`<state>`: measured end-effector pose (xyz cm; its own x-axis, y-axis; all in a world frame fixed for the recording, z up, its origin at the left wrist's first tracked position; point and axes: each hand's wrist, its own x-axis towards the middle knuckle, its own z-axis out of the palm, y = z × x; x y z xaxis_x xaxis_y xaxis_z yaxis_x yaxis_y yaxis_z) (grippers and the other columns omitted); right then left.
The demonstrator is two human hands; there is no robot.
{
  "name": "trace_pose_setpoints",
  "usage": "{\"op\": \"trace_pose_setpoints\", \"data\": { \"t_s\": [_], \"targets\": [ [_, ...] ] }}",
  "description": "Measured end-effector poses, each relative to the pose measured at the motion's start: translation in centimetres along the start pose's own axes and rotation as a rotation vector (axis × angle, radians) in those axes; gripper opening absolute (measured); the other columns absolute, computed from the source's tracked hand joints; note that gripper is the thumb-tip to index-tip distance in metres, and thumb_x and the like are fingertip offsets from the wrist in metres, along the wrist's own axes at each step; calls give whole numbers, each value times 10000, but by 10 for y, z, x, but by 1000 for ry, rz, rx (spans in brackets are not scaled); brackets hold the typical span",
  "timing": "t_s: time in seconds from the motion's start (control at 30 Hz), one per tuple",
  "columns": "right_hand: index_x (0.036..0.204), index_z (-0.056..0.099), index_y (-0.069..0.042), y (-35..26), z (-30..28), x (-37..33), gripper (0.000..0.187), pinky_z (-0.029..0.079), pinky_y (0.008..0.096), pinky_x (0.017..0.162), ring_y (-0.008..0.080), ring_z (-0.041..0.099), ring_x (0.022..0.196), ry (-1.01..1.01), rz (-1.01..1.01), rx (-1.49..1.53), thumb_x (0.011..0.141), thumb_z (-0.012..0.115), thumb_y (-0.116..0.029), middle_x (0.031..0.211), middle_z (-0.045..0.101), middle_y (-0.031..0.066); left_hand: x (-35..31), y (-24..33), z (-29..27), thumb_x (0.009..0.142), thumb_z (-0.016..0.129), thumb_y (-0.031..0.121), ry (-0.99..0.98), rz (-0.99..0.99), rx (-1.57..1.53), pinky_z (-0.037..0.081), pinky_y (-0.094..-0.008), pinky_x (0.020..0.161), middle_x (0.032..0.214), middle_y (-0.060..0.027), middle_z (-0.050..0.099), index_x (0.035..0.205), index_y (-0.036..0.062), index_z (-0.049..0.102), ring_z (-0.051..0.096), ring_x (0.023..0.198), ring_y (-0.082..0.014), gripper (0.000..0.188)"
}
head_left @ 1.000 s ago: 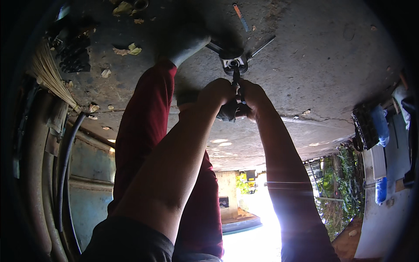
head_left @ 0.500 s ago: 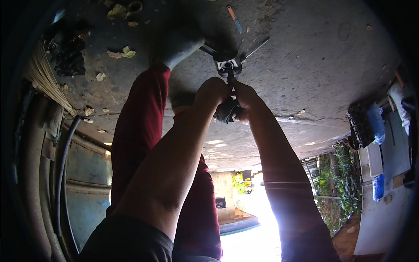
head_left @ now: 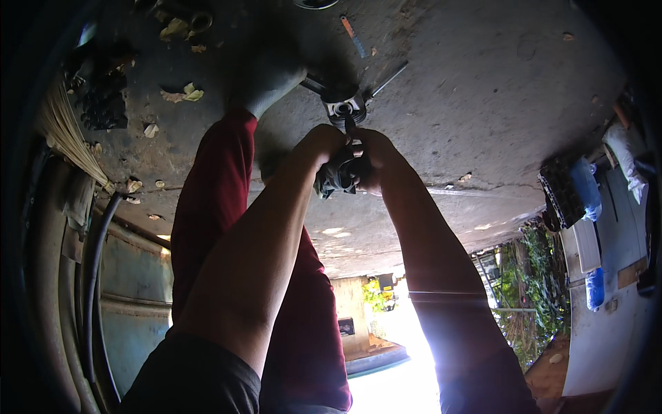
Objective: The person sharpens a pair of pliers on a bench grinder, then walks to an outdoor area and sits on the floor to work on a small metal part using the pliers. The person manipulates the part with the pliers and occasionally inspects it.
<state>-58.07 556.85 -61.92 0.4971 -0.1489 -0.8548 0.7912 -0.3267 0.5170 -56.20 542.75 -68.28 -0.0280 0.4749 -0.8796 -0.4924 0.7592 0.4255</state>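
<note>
Both my hands are clasped together around a dark tool (head_left: 338, 178) held over the concrete floor. My left hand (head_left: 318, 141) grips it from the left and my right hand (head_left: 378, 157) from the right. A thin dark shaft runs from the tool to a silvery round metal part (head_left: 345, 107) lying on the floor (head_left: 483, 103). Thin metal rods (head_left: 387, 71) stick out from that part. My foot in a grey covering (head_left: 267, 77) rests right beside the part, with my red trouser leg (head_left: 210, 207) behind my left forearm.
A straw broom (head_left: 65, 134) and dark debris (head_left: 103, 110) lie at the left, with dry leaves (head_left: 183, 93) scattered near them. A black hose (head_left: 93, 276) runs along a blue-grey metal panel (head_left: 134, 290). A black crate (head_left: 562, 193) and blue containers (head_left: 594, 286) stand at the right.
My clasped hands and the metal part have drifted slightly left in the picture. The grip on the dark tool looks the same.
</note>
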Motion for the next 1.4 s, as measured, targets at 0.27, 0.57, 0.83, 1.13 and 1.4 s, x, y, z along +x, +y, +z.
{"op": "trace_pose_setpoints", "data": {
  "t_s": [0.27,0.57,0.83,1.13,1.4],
  "targets": [
    [967,573,-121,9,-2,2,203,544,402,610,214,636,736,-52,-13,27,889,584,-308,879,614,65,0,-11,8,903,569,287,-49,-151,-343,532,-417,822,1032,-226,709,961,41,753,700,942,-339,312],
    [930,602,-129,23,-10,33,249,552,412,654,210,642,706,-82,-3,-6,843,585,-362,801,639,46,7,-46,-9,918,526,287,20,-44,-193,492,-430,943,1159,-226,673,1084,68,727,658,1077,-343,341],
    [1022,675,-48,82,-23,33,227,568,480,792,257,678,904,-337,-414,-261,925,563,-220,946,693,110,-92,-59,-166,998,507,197,444,336,296,471,-453,992,1177,-203,673,1224,89,662,636,1088,-377,294],
    [1087,667,-85,138,-73,-140,270,560,571,787,322,666,829,-7,-777,-515,915,611,-285,919,674,159,-258,13,-275,856,719,230,640,6,72,518,-410,837,1026,-144,683,1218,89,623,673,849,-276,400],
    [1145,659,-117,281,-130,-192,328,552,651,783,380,656,762,109,-782,-319,907,653,-342,896,658,202,-308,172,-203,854,642,298,447,73,-59,508,-424,657,824,-131,615,1073,100,623,608,662,-258,296]
  ]
}}
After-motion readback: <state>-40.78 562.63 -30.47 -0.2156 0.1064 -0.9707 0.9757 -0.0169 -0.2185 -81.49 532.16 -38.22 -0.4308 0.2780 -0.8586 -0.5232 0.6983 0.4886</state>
